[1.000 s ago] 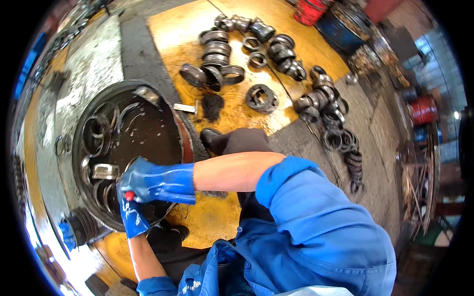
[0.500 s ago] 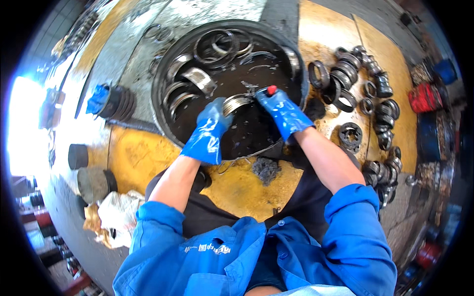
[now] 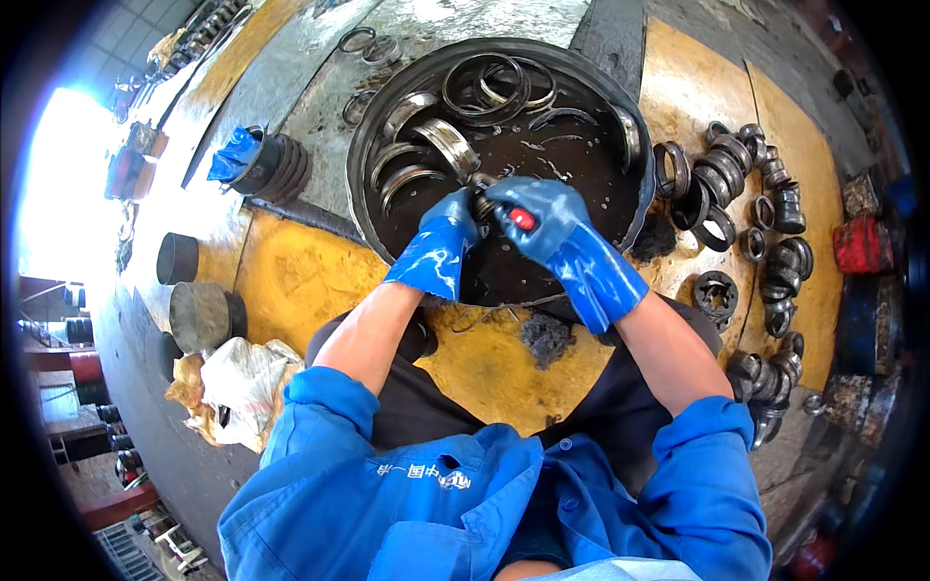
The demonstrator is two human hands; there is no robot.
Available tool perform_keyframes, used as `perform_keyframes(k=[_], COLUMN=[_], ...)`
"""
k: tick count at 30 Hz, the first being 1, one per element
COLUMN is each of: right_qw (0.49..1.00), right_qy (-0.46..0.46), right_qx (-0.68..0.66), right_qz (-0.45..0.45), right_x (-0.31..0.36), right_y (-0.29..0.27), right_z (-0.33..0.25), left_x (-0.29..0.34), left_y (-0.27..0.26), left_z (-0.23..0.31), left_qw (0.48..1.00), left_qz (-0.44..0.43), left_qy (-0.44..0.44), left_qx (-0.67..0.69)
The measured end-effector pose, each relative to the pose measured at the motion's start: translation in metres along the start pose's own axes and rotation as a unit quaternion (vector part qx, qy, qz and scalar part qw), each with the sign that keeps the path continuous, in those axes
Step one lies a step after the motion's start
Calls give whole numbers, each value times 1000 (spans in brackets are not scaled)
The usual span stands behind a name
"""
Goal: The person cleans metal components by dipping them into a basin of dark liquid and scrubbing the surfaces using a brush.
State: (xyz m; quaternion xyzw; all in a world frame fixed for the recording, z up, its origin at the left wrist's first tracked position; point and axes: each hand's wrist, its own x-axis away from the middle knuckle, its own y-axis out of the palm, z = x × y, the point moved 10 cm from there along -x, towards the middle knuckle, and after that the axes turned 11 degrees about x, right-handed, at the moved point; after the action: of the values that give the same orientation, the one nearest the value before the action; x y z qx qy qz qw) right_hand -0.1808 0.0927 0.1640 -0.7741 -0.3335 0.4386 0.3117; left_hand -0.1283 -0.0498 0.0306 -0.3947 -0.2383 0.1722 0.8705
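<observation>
Both my hands wear wet blue rubber gloves and meet over a round black tub (image 3: 360, 145) of dark liquid. My left hand (image 3: 451, 219) is closed on a metal ring (image 3: 481, 204), now mostly hidden between the gloves. My right hand (image 3: 541, 215) wraps round a tool with a red handle end (image 3: 521, 219); its working end, against the ring, cannot be made out. Just beyond my left hand, a broad shiny ring (image 3: 448, 147) leans in the liquid. Thinner rings (image 3: 487, 89) rest against the tub's far wall.
Right of the tub, many dark metal rings (image 3: 717, 172) stand in rows on yellow sheeting. A slotted round part (image 3: 716, 295) lies nearer me. A dark fibrous clump (image 3: 547, 338) sits between my legs. On the left are a ring stack (image 3: 283, 169), cylinders (image 3: 201, 317) and a white bag (image 3: 247, 382).
My hands have come closer together, the right moving left over the ring and turning. The ring has tilted from broadside to nearly hidden. The whole view has shifted, so the tub appears further right.
</observation>
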Motion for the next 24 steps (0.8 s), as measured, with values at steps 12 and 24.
perform_keyframes(k=[12, 24], right_qw=[981, 995], right_qy=[188, 80], right_qx=[-48, -41], right_qz=[-12, 48], right_x=[13, -6], right_y=[40, 20], right_z=[115, 59], left_x=[0, -8], left_y=[-3, -4], left_z=[0, -2], left_qw=[994, 998], left_qz=[29, -17], left_qy=[18, -51], left_qx=[104, -22])
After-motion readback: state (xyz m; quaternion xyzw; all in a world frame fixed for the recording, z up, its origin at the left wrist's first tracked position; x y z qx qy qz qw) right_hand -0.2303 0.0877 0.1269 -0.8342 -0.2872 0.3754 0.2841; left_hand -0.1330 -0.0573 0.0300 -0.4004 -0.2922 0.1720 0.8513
